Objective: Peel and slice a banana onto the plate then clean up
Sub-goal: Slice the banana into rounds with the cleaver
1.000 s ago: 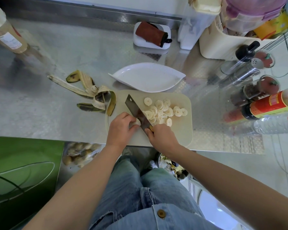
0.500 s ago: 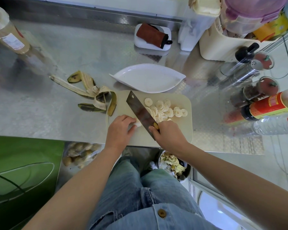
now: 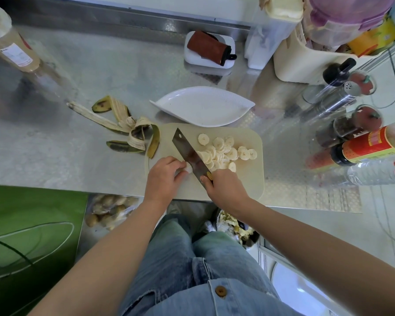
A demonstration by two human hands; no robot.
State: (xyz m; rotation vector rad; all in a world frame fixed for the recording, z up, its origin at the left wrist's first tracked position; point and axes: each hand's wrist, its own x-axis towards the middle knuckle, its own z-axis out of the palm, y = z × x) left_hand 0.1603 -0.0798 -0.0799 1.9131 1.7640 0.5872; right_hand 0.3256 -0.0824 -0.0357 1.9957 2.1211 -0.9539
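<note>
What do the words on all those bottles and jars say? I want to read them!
No word here is clear enough to read.
Tall bottle, far left: white label with tiny print, too small and blurred.
Red-labelled bottle, right: yellow band with marks, too blurred.
Clear water bottle, right: red label patches, unreadable.
Yellow packet, top right: dark print, too blurred.
Spice jars: no readable text.

Banana stub (image 3: 188, 171) mostly under fingers.
</note>
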